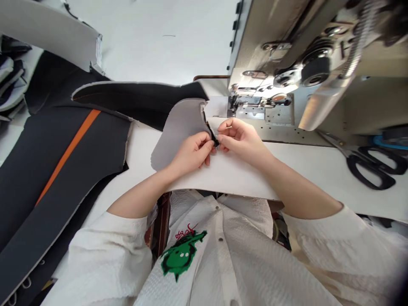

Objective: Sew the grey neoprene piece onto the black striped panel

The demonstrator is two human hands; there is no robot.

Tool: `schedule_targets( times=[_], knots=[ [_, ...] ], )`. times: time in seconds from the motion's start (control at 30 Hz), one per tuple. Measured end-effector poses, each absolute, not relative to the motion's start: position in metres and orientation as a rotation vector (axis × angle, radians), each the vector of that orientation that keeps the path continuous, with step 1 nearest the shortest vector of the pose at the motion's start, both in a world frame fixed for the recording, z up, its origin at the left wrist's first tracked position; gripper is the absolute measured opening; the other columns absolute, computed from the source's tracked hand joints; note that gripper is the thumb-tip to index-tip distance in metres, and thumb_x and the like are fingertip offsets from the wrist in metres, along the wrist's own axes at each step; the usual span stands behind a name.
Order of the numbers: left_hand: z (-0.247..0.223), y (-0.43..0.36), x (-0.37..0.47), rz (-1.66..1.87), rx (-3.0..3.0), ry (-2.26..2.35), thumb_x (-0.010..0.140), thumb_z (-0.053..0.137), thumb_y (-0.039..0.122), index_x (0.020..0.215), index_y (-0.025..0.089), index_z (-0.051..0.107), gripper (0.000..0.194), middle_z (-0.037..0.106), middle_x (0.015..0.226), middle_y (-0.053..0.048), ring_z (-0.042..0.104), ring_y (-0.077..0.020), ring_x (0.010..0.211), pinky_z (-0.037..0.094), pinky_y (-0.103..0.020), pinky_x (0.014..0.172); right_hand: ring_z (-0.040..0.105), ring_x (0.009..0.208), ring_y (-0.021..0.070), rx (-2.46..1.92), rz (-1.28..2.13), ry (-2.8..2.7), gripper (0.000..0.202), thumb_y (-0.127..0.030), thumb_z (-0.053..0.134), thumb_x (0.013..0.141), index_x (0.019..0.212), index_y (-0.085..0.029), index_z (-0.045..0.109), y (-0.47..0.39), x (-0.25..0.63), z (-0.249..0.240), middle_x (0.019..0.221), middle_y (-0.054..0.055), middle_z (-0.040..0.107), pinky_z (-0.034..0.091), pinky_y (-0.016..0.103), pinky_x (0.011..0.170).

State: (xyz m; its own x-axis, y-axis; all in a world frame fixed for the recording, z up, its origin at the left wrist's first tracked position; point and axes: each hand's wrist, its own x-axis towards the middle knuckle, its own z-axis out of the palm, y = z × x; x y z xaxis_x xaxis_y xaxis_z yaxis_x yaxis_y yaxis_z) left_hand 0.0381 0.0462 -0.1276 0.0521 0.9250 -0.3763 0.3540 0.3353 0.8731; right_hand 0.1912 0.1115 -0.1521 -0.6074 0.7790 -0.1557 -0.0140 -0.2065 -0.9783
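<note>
My left hand (195, 151) pinches the right edge of a padded fabric piece, close to its lower corner. That piece shows a grey backing (180, 127) folded over at the right and a black face (127, 100) stretching to the left. A narrow black strip runs along the held edge. My right hand (237, 138) is right beside the same corner, thumb and fingers brought together at the edge. Whatever lies between those right fingertips is too small to make out. Both hands are just in front of the sewing machine's needle area (245, 104).
The sewing machine (270, 55) with its lamp (321, 102) fills the upper right. Black-handled scissors (366, 161) lie at the right. Dark padded panels (92, 148), one with an orange stripe (68, 155), cover the left side. A loose thread (168, 35) lies on the white table (143, 51).
</note>
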Motion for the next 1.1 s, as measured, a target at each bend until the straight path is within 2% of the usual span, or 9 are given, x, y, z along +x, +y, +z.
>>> schedule_targets(
  times=[0.13,0.27,0.43,0.5,0.63,0.7,0.8,0.93,1.1],
  knots=[
    [-0.129,0.045,0.039,0.624,1.231,1.554,0.090,0.044,0.026,0.078,0.015,0.046,0.017,0.053,0.053,0.002,0.042,-0.0068,0.039,0.034,-0.017,0.039,0.058,0.058,0.0116,-0.888,1.830,-1.600,0.031,-0.017,0.055,0.068,0.095,-0.017,0.040,0.109,0.190,-0.159,0.069,-0.002,0.057,0.043,0.022,0.053],
    [-0.127,0.053,0.042,0.529,1.226,1.552,0.089,0.043,0.023,0.077,0.014,0.047,0.015,0.053,0.052,0.001,0.043,-0.0072,0.040,0.034,-0.017,0.039,0.055,0.057,0.0102,-0.835,1.733,-1.712,0.034,-0.016,0.048,0.066,0.099,-0.018,0.041,0.111,0.193,-0.169,0.066,-0.005,0.055,0.042,0.021,0.054],
    [-0.125,0.059,0.045,0.559,1.201,1.499,0.086,0.044,0.019,0.077,0.013,0.044,0.011,0.059,0.076,-0.001,0.055,-0.0074,0.048,0.036,-0.017,0.038,0.053,0.052,0.0106,-0.933,1.660,-1.714,0.039,-0.009,0.041,0.061,0.099,-0.016,0.045,0.110,0.199,-0.170,0.062,-0.005,0.054,0.045,0.023,0.055],
    [-0.126,0.059,0.043,0.563,1.191,1.479,0.088,0.044,0.020,0.078,0.013,0.044,0.012,0.060,0.080,-0.002,0.056,-0.0080,0.049,0.036,-0.017,0.038,0.056,0.059,0.0116,-0.936,1.492,-1.750,0.036,-0.009,0.045,0.065,0.100,-0.015,0.049,0.110,0.202,-0.171,0.071,-0.001,0.059,0.047,0.025,0.060],
    [-0.127,0.061,0.041,0.544,1.214,1.477,0.090,0.043,0.021,0.079,0.013,0.045,0.014,0.061,0.081,-0.003,0.054,-0.0075,0.047,0.035,-0.018,0.038,0.057,0.075,0.0138,-0.853,0.750,-1.963,0.011,-0.022,0.056,0.082,0.088,-0.014,0.061,0.111,0.211,-0.171,0.086,0.006,0.062,0.047,0.027,0.068],
    [-0.126,0.064,0.041,0.523,1.242,1.479,0.090,0.042,0.020,0.077,0.012,0.046,0.015,0.060,0.078,-0.002,0.051,-0.0059,0.043,0.034,-0.018,0.039,0.057,0.078,0.0145,-0.722,0.519,-2.093,0.015,-0.025,0.053,0.088,0.087,-0.015,0.065,0.112,0.214,-0.172,0.086,0.006,0.062,0.046,0.028,0.071],
    [-0.122,0.070,0.041,0.477,1.265,1.492,0.088,0.042,0.016,0.072,0.012,0.045,0.016,0.058,0.071,-0.001,0.044,-0.0035,0.040,0.034,-0.017,0.041,0.058,0.079,0.0138,-0.657,0.379,-2.268,0.024,-0.025,0.047,0.094,0.094,-0.017,0.069,0.113,0.217,-0.175,0.092,0.007,0.063,0.046,0.026,0.070],
    [-0.114,0.079,0.041,0.405,1.228,1.484,0.085,0.042,0.011,0.070,0.012,0.044,0.015,0.056,0.069,0.000,0.042,-0.0026,0.039,0.031,-0.016,0.040,0.058,0.078,0.0136,-0.747,0.373,-2.410,0.028,-0.024,0.042,0.096,0.098,-0.016,0.068,0.114,0.219,-0.178,0.096,0.007,0.064,0.043,0.026,0.066],
    [-0.112,0.082,0.040,0.374,1.239,1.489,0.083,0.043,0.011,0.069,0.012,0.044,0.014,0.057,0.069,0.000,0.043,-0.0030,0.039,0.032,-0.017,0.040,0.054,0.075,0.0140,-0.710,0.237,-2.529,0.031,-0.022,0.037,0.098,0.090,-0.015,0.066,0.114,0.220,-0.174,0.090,0.007,0.063,0.039,0.028,0.065]
  ],
)
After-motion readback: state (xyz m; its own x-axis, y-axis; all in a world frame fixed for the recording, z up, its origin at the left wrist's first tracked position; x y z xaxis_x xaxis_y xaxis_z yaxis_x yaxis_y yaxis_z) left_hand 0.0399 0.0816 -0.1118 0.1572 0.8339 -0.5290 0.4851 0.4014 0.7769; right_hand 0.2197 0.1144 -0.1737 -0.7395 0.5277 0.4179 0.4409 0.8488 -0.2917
